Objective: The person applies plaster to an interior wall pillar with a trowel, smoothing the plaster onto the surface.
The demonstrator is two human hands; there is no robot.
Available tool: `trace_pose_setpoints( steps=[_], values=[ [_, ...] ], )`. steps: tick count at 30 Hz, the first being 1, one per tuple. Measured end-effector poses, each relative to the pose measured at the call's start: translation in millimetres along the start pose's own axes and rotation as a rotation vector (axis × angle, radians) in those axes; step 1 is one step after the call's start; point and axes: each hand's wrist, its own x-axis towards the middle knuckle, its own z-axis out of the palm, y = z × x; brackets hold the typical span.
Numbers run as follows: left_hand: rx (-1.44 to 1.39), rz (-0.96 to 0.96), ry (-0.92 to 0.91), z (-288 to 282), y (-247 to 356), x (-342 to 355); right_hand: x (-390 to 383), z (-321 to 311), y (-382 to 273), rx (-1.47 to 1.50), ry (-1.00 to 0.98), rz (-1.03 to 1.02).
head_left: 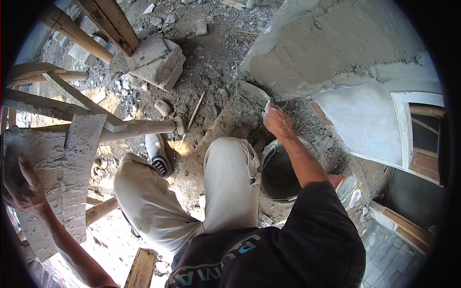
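Observation:
My right hand (278, 121) is closed round the pale handle of a trowel (260, 94). The blade sits low beside the foot of a wall with wet grey plaster (297, 62). Under my right forearm stands a dark bucket (281, 173), and its inside looks dark grey. At the far left, my left hand (24, 187) lies against a rough board (79, 158) crusted with dried mortar. Its thumb stands apart from the other fingers, which are partly lost in the dark rim of the picture.
Wooden poles (144, 127) form a frame on the left. A timber post (108, 24) rests on a stone block (161, 65). Rubble and a thin stick (194, 115) lie on the ground ahead. A white-framed opening (406, 129) is in the wall at right.

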Motion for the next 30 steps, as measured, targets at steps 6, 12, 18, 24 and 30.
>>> trace_pose_setpoints(
  steps=[6,12,18,24,30],
  values=[
    [0.099,-0.014,-0.010,1,0,-4,17,0,12,-0.013,0.145,-0.018],
    [0.079,0.025,0.012,4,-5,-6,18,-2,4,0.009,0.064,0.112],
    [0.183,0.154,0.019,5,-20,-17,14,-11,13,0.049,0.061,0.120],
    [0.222,0.227,0.054,9,-10,-15,-15,-46,35,0.051,0.165,0.050],
    [0.224,0.203,0.042,11,-13,-21,-37,-55,19,0.025,0.064,0.065]
  ],
)
